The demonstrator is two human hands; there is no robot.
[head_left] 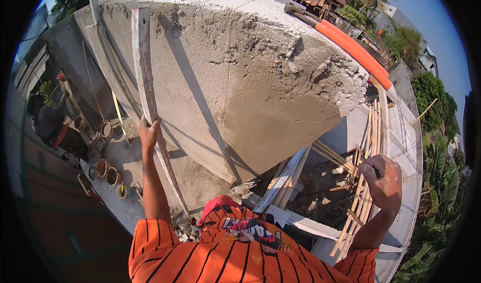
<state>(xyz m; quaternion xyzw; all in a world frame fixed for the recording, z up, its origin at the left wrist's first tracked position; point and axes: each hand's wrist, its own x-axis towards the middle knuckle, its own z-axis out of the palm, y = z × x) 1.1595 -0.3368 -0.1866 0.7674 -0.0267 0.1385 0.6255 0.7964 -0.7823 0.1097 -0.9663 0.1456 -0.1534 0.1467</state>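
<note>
My left hand (149, 133) is closed round a long, narrow straightedge board (145, 67), which stands tilted before the wall, its lower end near the ground. The concrete wall (200, 82) is pale on the left, with a darker, damp-looking plaster patch (280, 112) on the right and rough, broken mortar along its upper right. A thin string hangs down its face. My right hand (383, 180) is raised off the wall at the right, fingers curled into a fist; the inside of it is hidden. A tool with long orange handles (353, 50) lies on the wall's top.
Another long board (112, 57) leans on the wall at the left. Several buckets (113, 176) stand at lower left, near another person (47, 120). Bamboo poles (368, 148) and beams (283, 178) lie over an opening at right. Banana plants (438, 178) grow beyond the edge.
</note>
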